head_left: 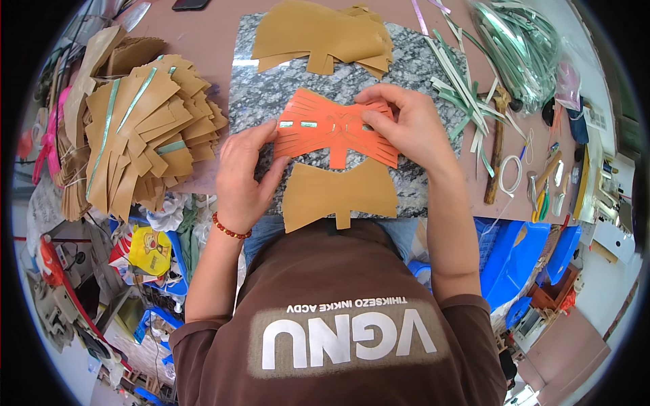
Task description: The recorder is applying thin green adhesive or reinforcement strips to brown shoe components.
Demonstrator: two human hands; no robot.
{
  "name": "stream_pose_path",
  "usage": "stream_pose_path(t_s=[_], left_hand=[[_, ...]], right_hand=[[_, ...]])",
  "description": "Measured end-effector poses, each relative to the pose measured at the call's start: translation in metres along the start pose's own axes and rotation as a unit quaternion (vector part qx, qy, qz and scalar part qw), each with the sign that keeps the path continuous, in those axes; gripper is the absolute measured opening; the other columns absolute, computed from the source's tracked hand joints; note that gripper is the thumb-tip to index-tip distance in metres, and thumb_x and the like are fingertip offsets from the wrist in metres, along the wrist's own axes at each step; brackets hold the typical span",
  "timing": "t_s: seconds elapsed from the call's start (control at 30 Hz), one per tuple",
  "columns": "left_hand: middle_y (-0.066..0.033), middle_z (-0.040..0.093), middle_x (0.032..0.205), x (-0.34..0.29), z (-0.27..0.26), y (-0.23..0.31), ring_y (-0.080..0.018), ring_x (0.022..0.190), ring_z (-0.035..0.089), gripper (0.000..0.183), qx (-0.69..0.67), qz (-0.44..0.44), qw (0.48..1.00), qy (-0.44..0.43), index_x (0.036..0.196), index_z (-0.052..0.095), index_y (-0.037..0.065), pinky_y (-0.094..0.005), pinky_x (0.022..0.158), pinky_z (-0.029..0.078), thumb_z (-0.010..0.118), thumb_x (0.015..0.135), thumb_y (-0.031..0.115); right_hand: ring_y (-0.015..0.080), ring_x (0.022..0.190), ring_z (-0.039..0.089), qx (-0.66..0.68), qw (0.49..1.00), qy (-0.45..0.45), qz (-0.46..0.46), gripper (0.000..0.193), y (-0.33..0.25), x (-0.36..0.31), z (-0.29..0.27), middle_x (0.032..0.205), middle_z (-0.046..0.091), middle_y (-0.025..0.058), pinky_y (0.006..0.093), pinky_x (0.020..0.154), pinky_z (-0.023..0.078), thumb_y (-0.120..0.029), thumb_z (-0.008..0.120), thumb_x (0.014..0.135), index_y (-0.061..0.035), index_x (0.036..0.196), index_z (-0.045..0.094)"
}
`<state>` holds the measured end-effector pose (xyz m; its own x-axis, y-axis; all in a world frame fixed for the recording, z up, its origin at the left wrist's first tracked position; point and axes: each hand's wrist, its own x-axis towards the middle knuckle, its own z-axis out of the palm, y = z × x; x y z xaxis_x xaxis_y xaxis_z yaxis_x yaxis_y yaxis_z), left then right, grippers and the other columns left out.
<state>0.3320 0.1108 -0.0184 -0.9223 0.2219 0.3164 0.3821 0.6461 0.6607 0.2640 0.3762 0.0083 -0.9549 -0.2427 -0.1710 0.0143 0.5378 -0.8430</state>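
An orange slotted template (338, 132), wide at both ends with a short tab, lies on a tan leather-like piece whose edge peeks out above it. Green shiny strips show through its slots. My left hand (245, 172) rests at its left edge, thumb and forefinger spread apart and touching it. At the upper right corner, the thumb and forefinger of my right hand (413, 128) grip the template. Closer to me, another tan piece (338, 196) of similar shape lies flat, partly over the board's front edge. A stack of tan pieces (318, 34) lies at the board's far side.
The work sits on a speckled stone board (264, 95). A large pile of cut tan pieces (142, 128) stands left. Green and white strips (467, 95) and a bag of strips (521, 54) lie right, near a wooden-handled hammer (497, 145) and pliers (542, 203).
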Motion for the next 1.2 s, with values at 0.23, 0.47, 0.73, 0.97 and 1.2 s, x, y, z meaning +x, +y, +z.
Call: stream_pose_path(t_s=[0.23,0.47,0.73,0.97,1.2], left_hand=[[-0.0093,0.066,0.106,0.003,0.002,0.001,-0.029,0.106,0.063,0.03,0.048,0.048,0.998,-0.006,0.105,0.073,0.007,-0.0388,0.091,0.05,0.078,0.076,0.0],[-0.0085,0.065,0.103,0.002,0.004,-0.001,-0.0289,0.104,0.063,0.027,0.056,0.056,0.997,-0.005,0.103,0.073,0.006,-0.0391,0.089,0.05,0.078,0.077,0.0],[-0.0091,0.065,0.105,0.002,0.004,-0.001,-0.0299,0.105,0.062,0.026,0.058,0.058,0.997,-0.007,0.103,0.073,0.006,-0.0393,0.09,0.049,0.076,0.078,-0.001],[-0.0096,0.065,0.105,0.002,0.004,-0.001,-0.0302,0.106,0.062,0.026,0.061,0.059,0.996,-0.011,0.103,0.072,0.005,-0.0394,0.091,0.049,0.076,0.078,-0.002],[-0.0097,0.065,0.105,0.002,0.005,-0.001,-0.0306,0.105,0.063,0.025,0.064,0.063,0.996,-0.01,0.103,0.072,0.005,-0.0397,0.09,0.049,0.076,0.079,-0.002]], right_hand=[[0.0201,0.079,0.068,-0.03,0.999,0.003,-0.016,0.025,0.001,0.001,-0.002,0.088,0.073,0.0119,0.0317,0.073,0.054,-0.012,0.068,0.081,-0.0008,0.103,0.07],[0.0307,0.078,0.069,-0.043,0.999,0.009,0.022,0.027,-0.002,0.001,-0.002,0.083,0.07,0.0164,0.0385,0.072,0.054,-0.015,0.071,0.076,-0.0011,0.099,0.068],[0.0101,0.064,0.055,-0.097,0.993,0.033,-0.064,0.023,0.005,0.006,-0.011,0.075,0.061,0.0023,0.0265,0.06,0.047,-0.011,0.077,0.078,-0.0014,0.096,0.068],[0.01,0.063,0.055,-0.063,0.995,-0.015,-0.081,0.018,0.011,0.01,-0.019,0.072,0.06,0.0023,0.0264,0.059,0.047,-0.008,0.075,0.079,-0.0017,0.094,0.068],[0.0115,0.064,0.057,-0.071,0.996,-0.021,-0.058,0.019,0.009,0.009,-0.018,0.073,0.06,0.004,0.0273,0.06,0.048,-0.008,0.074,0.08,-0.0011,0.094,0.063]])
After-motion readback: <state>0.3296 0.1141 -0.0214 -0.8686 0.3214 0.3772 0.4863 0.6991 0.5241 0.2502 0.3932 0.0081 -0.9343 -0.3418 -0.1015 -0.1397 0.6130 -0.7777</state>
